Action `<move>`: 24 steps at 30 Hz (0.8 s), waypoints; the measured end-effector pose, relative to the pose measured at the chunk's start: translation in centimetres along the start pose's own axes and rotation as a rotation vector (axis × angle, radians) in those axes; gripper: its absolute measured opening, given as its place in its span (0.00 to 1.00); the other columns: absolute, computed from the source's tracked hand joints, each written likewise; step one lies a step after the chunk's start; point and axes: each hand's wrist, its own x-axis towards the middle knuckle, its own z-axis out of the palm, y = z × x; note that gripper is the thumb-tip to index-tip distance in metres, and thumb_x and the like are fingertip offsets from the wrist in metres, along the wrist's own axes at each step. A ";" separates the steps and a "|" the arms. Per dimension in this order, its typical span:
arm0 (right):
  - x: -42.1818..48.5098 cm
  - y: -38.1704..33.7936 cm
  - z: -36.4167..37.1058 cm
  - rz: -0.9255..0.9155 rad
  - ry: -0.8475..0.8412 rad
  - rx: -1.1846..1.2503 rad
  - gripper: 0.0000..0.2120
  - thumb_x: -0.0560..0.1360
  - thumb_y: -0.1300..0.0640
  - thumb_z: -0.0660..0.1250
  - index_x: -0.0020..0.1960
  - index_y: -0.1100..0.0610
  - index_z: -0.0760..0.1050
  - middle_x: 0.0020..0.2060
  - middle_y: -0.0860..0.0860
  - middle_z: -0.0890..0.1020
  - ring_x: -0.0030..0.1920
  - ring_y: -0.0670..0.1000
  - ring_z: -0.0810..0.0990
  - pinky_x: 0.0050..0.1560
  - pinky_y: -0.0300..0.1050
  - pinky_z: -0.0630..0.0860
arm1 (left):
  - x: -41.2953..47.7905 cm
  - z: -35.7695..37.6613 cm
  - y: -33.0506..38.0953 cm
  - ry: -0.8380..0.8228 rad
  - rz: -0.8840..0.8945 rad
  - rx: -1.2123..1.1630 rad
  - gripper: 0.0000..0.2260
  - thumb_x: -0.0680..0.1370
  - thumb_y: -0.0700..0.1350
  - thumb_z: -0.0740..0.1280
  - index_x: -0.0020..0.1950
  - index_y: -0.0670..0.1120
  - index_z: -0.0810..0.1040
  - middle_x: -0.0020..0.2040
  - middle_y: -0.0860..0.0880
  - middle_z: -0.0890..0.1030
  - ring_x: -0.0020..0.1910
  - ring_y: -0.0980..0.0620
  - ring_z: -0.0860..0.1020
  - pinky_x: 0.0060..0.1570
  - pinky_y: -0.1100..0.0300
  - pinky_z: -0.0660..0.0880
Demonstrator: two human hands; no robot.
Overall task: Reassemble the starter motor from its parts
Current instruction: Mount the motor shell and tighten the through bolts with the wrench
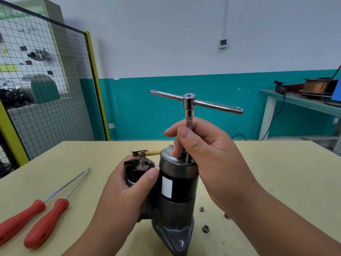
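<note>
Standing upright on the table [276,163], starter motor [177,185] has its long axis vertical, nose casting down, end cap up. Left hand [129,189] is clamped on the solenoid [137,169] just left of the motor body. Right hand [204,145] pinches the T-handle wrench [190,102] shaft, vertical over the end cap, nearer the bolt. Loose nuts [205,228] lie right of the motor, screwdrivers [35,217] well left.

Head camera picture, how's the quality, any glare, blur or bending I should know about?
Head view: even indoor light, soft shadows; bright glare on the chrome T-handle wrench; starter motor and both hands are sharp; wide-angle bending bows the mesh fence and the table edge.
</note>
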 end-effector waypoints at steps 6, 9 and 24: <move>0.0 0.4 -0.1 0.031 0.031 0.001 0.17 0.82 0.40 0.56 0.52 0.42 0.83 0.39 0.49 0.82 0.41 0.43 0.79 0.45 0.34 0.75 | 0.0 0.0 -0.2 0.005 -0.001 -0.013 0.19 0.65 0.66 0.72 0.53 0.61 0.85 0.47 0.52 0.88 0.45 0.53 0.87 0.35 0.61 0.82; 0.0 0.6 -0.2 0.036 0.034 0.062 0.19 0.83 0.38 0.55 0.55 0.44 0.83 0.40 0.50 0.82 0.43 0.46 0.79 0.50 0.45 0.74 | 0.0 0.0 -0.1 0.004 -0.004 -0.015 0.19 0.64 0.66 0.71 0.52 0.63 0.85 0.47 0.54 0.88 0.47 0.54 0.87 0.36 0.58 0.83; 0.0 0.4 0.0 0.029 0.006 0.019 0.17 0.82 0.39 0.58 0.52 0.43 0.84 0.38 0.47 0.81 0.41 0.42 0.79 0.45 0.35 0.76 | -0.2 0.1 0.2 0.005 -0.016 -0.031 0.18 0.65 0.65 0.72 0.50 0.60 0.85 0.44 0.50 0.87 0.40 0.53 0.86 0.28 0.58 0.80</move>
